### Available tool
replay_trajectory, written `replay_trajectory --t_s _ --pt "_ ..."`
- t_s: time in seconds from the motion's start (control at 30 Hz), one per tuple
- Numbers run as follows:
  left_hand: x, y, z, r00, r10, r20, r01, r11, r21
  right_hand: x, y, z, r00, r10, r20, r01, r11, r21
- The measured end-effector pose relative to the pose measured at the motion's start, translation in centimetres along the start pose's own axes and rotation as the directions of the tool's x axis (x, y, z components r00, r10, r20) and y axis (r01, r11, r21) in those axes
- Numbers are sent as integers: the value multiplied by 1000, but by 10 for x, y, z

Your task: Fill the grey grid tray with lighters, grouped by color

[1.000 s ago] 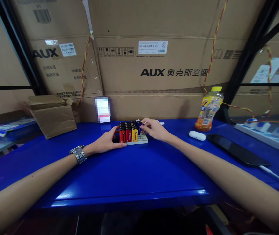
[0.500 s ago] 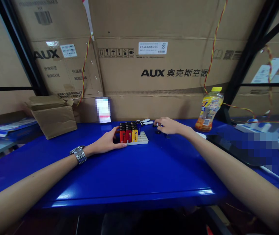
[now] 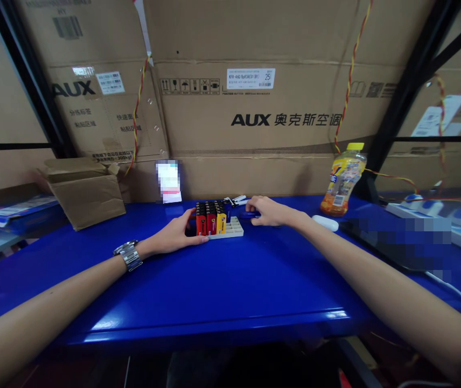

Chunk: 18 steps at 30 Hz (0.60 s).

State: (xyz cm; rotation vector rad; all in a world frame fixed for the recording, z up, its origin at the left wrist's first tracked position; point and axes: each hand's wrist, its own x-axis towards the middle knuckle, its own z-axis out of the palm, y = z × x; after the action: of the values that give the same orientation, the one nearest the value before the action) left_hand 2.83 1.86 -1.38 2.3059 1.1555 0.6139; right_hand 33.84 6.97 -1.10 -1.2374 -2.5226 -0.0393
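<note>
A pale gridded tray (image 3: 236, 229) stands on the blue table, its right-hand slots bare. Upright lighters with black tops fill its left part: red lighters (image 3: 201, 223), yellow lighters (image 3: 221, 223) and a blue lighter (image 3: 228, 215) partly hidden behind the yellow ones. My left hand (image 3: 180, 230) grips the tray's left end, thumb along the front and fingers behind. Just right of the tray, my right hand (image 3: 269, 210) is closed on a dark blue lighter (image 3: 248, 214), which lies sideways and points toward the tray.
Some white and black objects (image 3: 235, 201) lie behind the tray. A lit phone (image 3: 169, 182) leans on the cardboard at the back. To the right are a drink bottle (image 3: 342, 180), a white rounded object (image 3: 325, 223) and a power strip (image 3: 424, 215); an open carton (image 3: 87, 196) stands left.
My right hand has moved slightly left toward the tray, now with a blue lighter in its fingers. My left hand keeps its hold on the tray.
</note>
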Motion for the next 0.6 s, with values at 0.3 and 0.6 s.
replay_trajectory --t_s 0.3,0.6 --pt "1 -1 1 1000 24 -12 -24 1000 0 2 -31 8 973 207 -106 -104 794 599" --pt "0 0 0 1000 21 3 -21 1000 -4 8 -52 20 931 348 -108 15 261 965"
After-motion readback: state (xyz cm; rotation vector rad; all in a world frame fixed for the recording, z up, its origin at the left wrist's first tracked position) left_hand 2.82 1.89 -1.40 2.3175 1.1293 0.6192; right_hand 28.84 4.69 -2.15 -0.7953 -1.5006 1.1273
